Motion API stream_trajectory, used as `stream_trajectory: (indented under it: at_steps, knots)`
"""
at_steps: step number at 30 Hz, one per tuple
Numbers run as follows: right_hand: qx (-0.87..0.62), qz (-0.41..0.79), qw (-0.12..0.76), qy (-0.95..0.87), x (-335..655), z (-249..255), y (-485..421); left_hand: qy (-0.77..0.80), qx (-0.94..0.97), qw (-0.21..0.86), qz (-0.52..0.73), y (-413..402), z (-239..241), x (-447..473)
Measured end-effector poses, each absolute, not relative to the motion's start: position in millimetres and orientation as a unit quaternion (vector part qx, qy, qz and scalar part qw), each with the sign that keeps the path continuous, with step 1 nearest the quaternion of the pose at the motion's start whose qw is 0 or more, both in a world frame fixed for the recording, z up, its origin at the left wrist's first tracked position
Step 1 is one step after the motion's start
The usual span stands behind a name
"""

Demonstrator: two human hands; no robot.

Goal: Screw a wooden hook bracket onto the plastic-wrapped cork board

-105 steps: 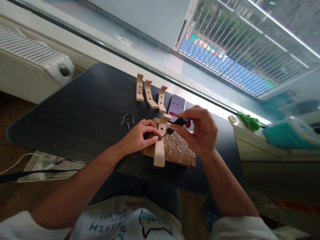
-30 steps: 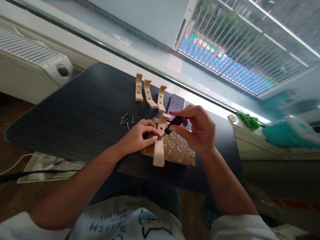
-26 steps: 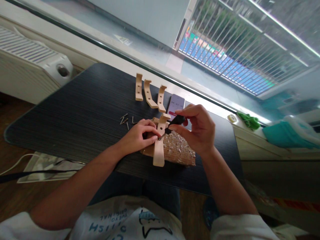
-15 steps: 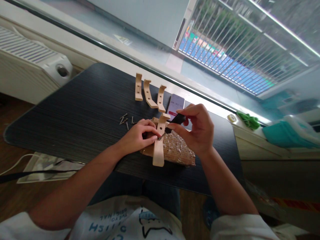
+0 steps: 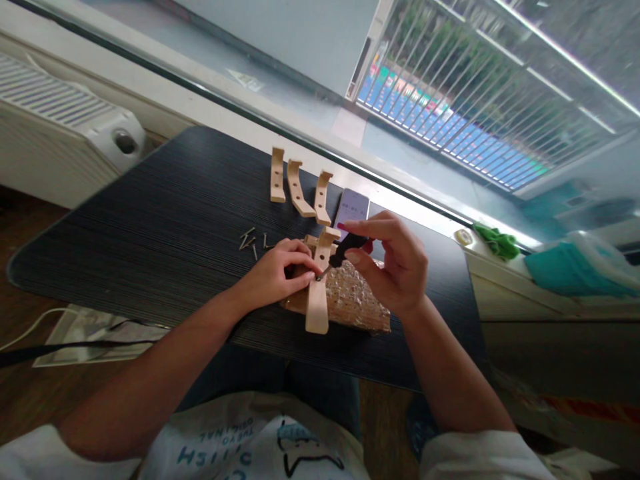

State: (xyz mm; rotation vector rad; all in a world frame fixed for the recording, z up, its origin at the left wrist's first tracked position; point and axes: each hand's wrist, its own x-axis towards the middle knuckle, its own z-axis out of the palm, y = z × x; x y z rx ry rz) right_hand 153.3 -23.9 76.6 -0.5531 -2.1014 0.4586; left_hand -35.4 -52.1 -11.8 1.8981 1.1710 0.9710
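Note:
My right hand [image 5: 403,267] grips the black handle of a screwdriver [image 5: 344,251] between thumb and fingers. The screwdriver slants down to the left, its tip at the lower hole of a pale wooden hook [image 5: 317,313]. That hook lies across a brown block wrapped in clear plastic [image 5: 357,297]. Fingers and thumb of my left hand [image 5: 275,272] close on the hook's left edge, right beside the driver tip. Whether they also pinch a screw there is too small to tell. Several loose screws [image 5: 247,239] lie left of the block.
Three more wooden hooks [image 5: 299,190] lie toward the back of the dark table [image 5: 150,220]. A phone [image 5: 354,202] with a timer on its screen rests behind the block. The window ledge runs along the far edge, with tape [image 5: 463,237] and a green cloth [image 5: 496,240] on it.
The fingers of my right hand have shifted round the screwdriver handle, and the handle has tipped slightly. My left hand and the hook stay in place.

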Motion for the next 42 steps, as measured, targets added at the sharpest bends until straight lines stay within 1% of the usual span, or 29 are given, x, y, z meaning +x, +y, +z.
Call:
stream_trajectory:
  at_steps: [7,17,28,42]
  knots:
    - [-0.211,0.225,0.422,-0.853,160.3,78.5,-25.8,0.440,0.737,0.343,0.382,-51.7,-10.9,-35.1]
    - [-0.218,0.356,0.377,-0.827,162.1,75.1,-27.0,0.443,0.735,0.350,0.376,-51.9,-10.3,-35.3]
    - [-0.214,0.389,0.361,-0.820,162.4,77.7,-27.0,0.437,0.735,0.346,0.386,-52.1,-14.0,-35.3]
    - [-0.211,0.389,0.366,-0.819,161.0,72.6,-22.5,0.438,0.735,0.343,0.387,-52.1,-15.2,-35.1]
